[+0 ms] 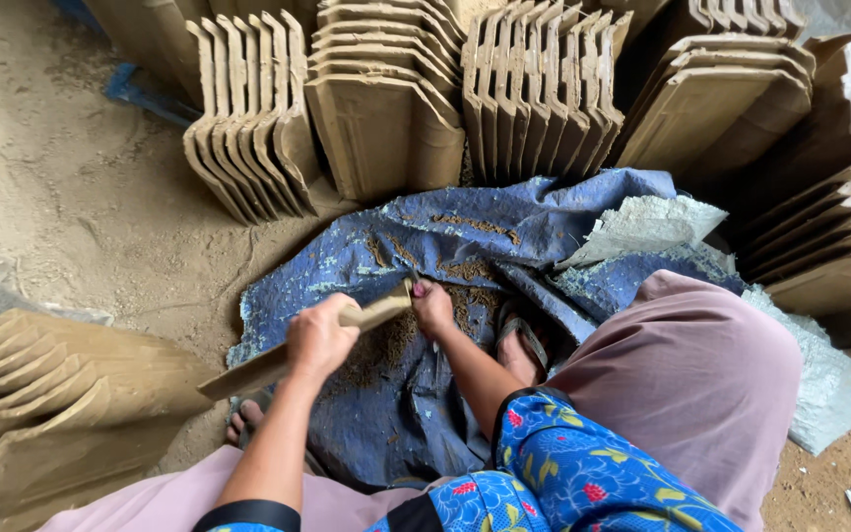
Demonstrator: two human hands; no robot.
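Clay tile [278, 360] slants low-left to upper-right across the blue tarp [386, 414], left hand [319, 337] wrapped tight round its middle. Right hand [432, 305] pinches a small tool against the far tip; beyond, stacked tiles [386, 108] stand on edge.

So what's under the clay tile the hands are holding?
Under the clay tile lies a blue sheet strewn with brown crumbs. The ground beneath the sheet is covered.
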